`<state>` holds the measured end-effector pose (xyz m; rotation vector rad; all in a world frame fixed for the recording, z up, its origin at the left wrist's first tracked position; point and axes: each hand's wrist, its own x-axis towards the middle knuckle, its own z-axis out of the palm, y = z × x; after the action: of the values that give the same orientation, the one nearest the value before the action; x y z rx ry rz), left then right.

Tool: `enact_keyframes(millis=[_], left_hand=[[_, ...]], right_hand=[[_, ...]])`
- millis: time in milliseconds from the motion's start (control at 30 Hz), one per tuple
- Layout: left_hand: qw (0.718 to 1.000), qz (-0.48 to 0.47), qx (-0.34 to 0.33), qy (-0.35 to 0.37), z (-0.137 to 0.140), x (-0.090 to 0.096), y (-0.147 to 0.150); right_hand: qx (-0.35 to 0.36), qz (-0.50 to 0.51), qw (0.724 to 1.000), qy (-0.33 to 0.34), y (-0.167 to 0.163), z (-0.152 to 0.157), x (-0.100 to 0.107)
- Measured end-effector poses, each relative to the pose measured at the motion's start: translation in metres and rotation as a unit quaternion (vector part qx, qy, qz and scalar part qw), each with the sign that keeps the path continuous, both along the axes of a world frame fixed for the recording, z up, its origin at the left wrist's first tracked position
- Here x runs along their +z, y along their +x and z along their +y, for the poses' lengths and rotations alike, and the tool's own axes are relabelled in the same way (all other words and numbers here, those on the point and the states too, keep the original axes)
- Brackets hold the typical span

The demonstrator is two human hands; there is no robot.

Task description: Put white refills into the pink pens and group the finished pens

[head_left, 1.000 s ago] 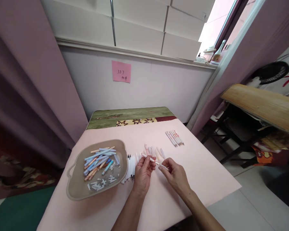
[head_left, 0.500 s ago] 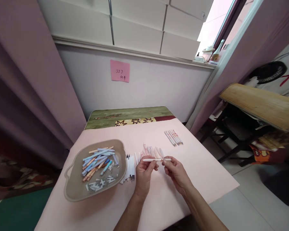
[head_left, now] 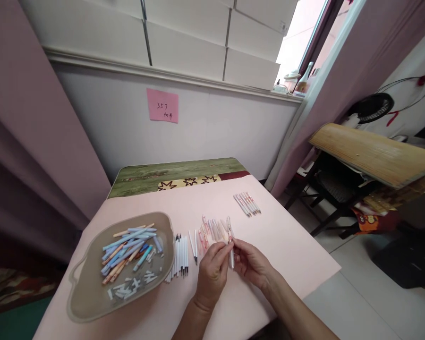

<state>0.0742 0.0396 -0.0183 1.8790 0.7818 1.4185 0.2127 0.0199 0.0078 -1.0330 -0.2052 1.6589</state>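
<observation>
Between my two hands a slim pale pen (head_left: pixel 229 225) with reddish marks stands nearly upright. My left hand (head_left: pixel 212 274) pinches it at mid-length with thumb and fingers. From the other side my right hand (head_left: pixel 253 264) closes its fingers on the same pen, partly hiding its lower half. Just beyond the hands lie several pinkish clear pen barrels (head_left: pixel 212 228), side by side. Left of them are several white pen refills (head_left: pixel 179 257) with dark tips, most in a row, a couple lying apart.
A beige plastic basket (head_left: pixel 78 302) at the left holds several blue and orange pens (head_left: pixel 129 250) and small white pieces (head_left: pixel 131 288). Several pens (head_left: pixel 247 204) lie in a row at the back right of the pink-covered table (head_left: pixel 290 255). A wall stands behind the table.
The pen has turned from lying crosswise between my hands to nearly upright, and its two ends no longer look apart. The view has swung slightly right.
</observation>
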Motion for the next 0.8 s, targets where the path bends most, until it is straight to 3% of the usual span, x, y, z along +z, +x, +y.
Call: enact_keyframes(millis=[233, 367, 433, 467, 500, 533, 667, 800], left_hand=[[0.996, 0.063, -0.058, 0.029, -0.001, 0.002, 0.002], [0.995, 0.075, -0.066, 0.02, -0.001, 0.001, 0.003], [0.996, 0.076, -0.055, 0.008, 0.0, -0.001, 0.003], [0.996, 0.073, -0.048, 0.003, 0.0, -0.003, 0.003], [0.997, 0.068, -0.041, -0.001, 0.001, -0.004, 0.003], [0.997, 0.063, -0.036, -0.003, 0.002, -0.005, 0.003], [0.997, 0.061, -0.034, -0.011, 0.004, -0.008, 0.005], [0.997, 0.046, -0.056, -0.021, 0.004, -0.009, 0.007]], right_hand=[[0.055, 0.022, 0.998, 0.013, 0.01, 0.004, -0.004], [0.107, -0.118, 0.987, 0.038, 0.018, 0.011, -0.008], [0.113, -0.314, 0.941, 0.057, 0.032, 0.019, -0.007], [0.101, -0.424, 0.898, 0.059, 0.042, 0.026, -0.005], [0.08, -0.546, 0.832, 0.055, 0.055, 0.033, -0.003], [0.055, -0.602, 0.795, 0.045, 0.068, 0.04, 0.0], [0.015, -0.711, 0.703, 0.001, 0.108, 0.07, 0.008], [0.039, -0.783, 0.62, -0.019, 0.098, 0.095, 0.003]])
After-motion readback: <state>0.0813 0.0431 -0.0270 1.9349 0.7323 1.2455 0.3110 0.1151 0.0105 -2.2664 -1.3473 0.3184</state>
